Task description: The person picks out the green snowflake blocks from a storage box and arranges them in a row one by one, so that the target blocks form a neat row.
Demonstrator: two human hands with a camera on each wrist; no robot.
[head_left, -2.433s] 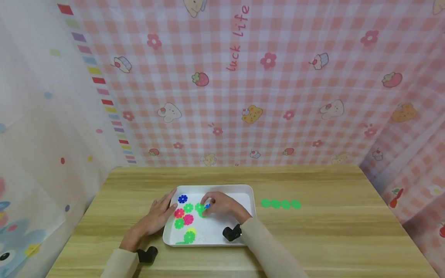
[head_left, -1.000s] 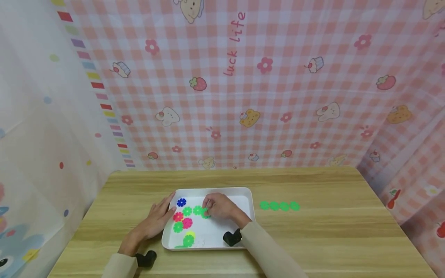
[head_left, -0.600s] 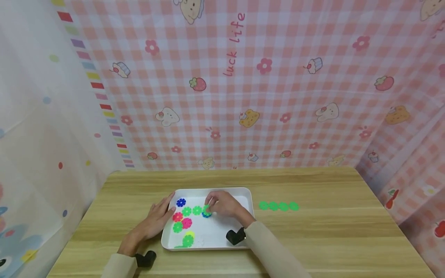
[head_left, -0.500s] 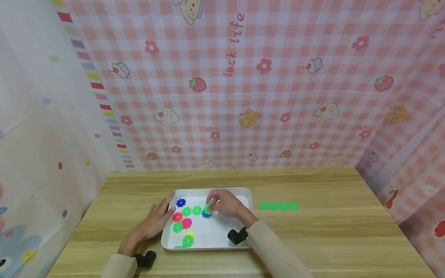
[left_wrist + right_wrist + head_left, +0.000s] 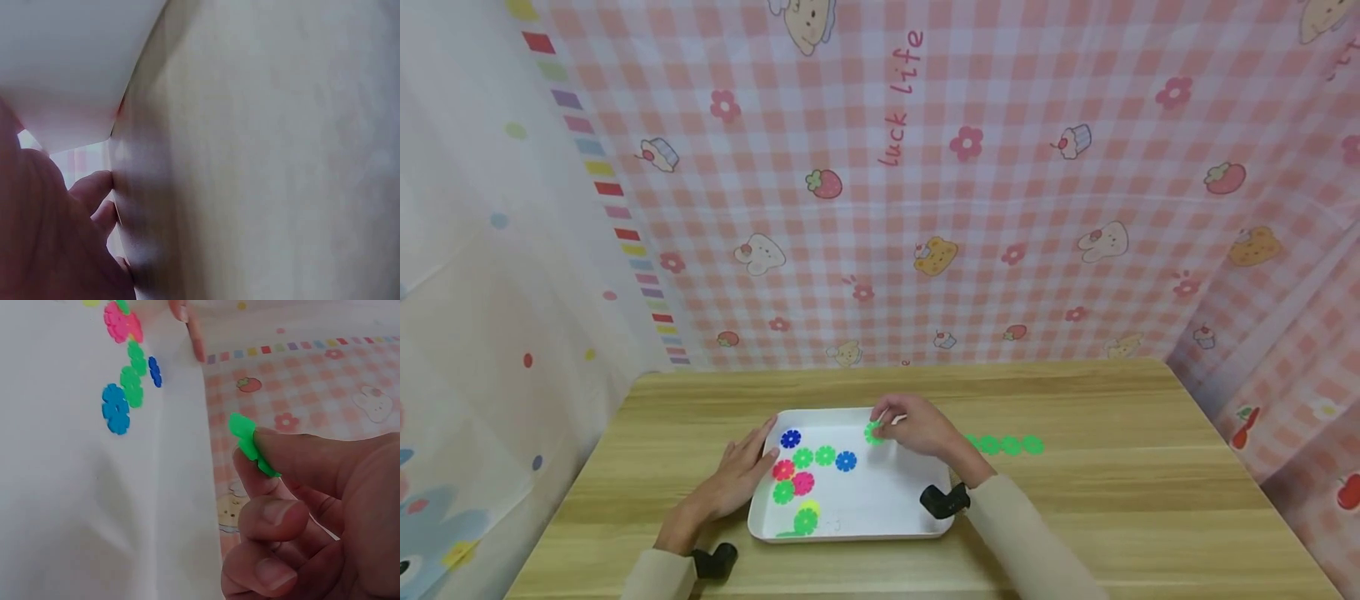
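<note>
My right hand (image 5: pixel 919 427) pinches a green notched plastic disc, a snowflake building piece (image 5: pixel 872 432), between thumb and fingertip over the far part of the white tray (image 5: pixel 880 535). In the right wrist view the green snowflake piece (image 5: pixel 248 445) is seen nearly edge-on. A blue disc (image 5: pixel 846 461) lies below and left of that hand, beside a green disc (image 5: pixel 825 455). My left hand (image 5: pixel 736 473) rests against the tray's left side with fingers extended. Close up, the left wrist view gives that hand (image 5: pixel 69 231) beside the tray wall (image 5: pixel 75 69).
More discs fill the tray's left part: dark blue (image 5: pixel 791 438), pink (image 5: pixel 803 482), yellow and green. On the wooden table (image 5: pixel 1120 500), right of the tray, a row of green discs (image 5: pixel 1012 446) is partly covered by the right wrist. A checked curtain (image 5: pixel 1037 208) stands behind.
My right hand has lifted the green disc off the blue one and moved it right and toward the far side, leaving the blue disc uncovered. The left hand has stayed at the tray's side.
</note>
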